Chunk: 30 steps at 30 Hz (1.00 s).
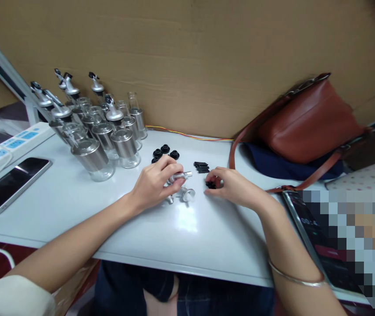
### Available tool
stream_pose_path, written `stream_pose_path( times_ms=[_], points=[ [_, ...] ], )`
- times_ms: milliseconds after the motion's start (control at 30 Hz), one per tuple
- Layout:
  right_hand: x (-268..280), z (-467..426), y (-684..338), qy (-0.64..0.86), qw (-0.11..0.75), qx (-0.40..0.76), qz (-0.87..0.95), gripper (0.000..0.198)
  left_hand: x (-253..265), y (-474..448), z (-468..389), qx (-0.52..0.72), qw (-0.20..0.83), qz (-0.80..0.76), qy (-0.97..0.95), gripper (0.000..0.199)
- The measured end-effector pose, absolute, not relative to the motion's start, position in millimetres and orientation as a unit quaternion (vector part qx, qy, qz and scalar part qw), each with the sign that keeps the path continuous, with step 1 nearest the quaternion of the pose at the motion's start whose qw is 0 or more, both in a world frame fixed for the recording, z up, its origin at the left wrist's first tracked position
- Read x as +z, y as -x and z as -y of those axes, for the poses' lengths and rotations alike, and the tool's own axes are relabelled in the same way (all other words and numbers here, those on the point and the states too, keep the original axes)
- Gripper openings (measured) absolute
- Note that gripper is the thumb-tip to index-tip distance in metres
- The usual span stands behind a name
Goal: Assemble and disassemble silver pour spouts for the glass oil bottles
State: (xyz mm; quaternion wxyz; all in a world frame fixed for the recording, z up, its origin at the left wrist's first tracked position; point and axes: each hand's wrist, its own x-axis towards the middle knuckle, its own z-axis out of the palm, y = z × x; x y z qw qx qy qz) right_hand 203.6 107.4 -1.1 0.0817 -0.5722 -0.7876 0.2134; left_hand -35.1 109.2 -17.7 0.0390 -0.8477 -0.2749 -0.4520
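My left hand (157, 181) is closed on a silver metal pourer spout (182, 175), its narrow end pointing right. Beneath those fingers more silver pourer spouts (187, 194) lie on the table, partly hidden by the hand. My right hand (228, 186) curves around a small pile of black parts (211, 184), thumb and fingertips apart on either side of it. Just behind, several short black sticks (201, 167) lie in a row. Several round black stoppers (165, 149) sit beyond my left hand, one partly covered by it.
Several glass bottles with metal sleeves (124, 142), some with pourers, stand at left. A phone (14, 186) and a power strip (16, 142) lie nearer the left edge. At right are a brown leather bag (312, 123), dark blue cloth (266, 162) and a device with a lit screen (308, 224).
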Motion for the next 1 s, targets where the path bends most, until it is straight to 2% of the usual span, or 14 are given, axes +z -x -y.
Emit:
stream_pose_path(
  times_ms=[300,667,767,900,1000],
  points=[
    [-2.1,-106.6,-204.5,0.527,0.07,0.226,0.816,0.028,-18.2,34.8,-109.8,-0.456,0.031,0.272,0.847,0.013],
    [-2.6,-105.9,-202.3,0.536,0.089,0.224,0.809,0.013,-17.9,35.1,-109.0,-0.448,0.029,0.275,0.85,0.015],
    [3.4,-104.0,-197.8,0.528,0.141,0.212,0.81,0.01,-17.1,34.5,-109.3,-0.443,0.03,0.272,0.854,0.017],
    [13.2,-98.1,-184.9,0.5,0.288,0.171,0.799,0.031,-18.3,33.9,-110.9,-0.441,0.025,0.256,0.86,0.023],
    [16.0,-92.0,-174.3,0.453,0.338,0.166,0.808,0.031,-21.5,34.1,-112.1,-0.441,0.007,0.242,0.864,0.036]
  ],
)
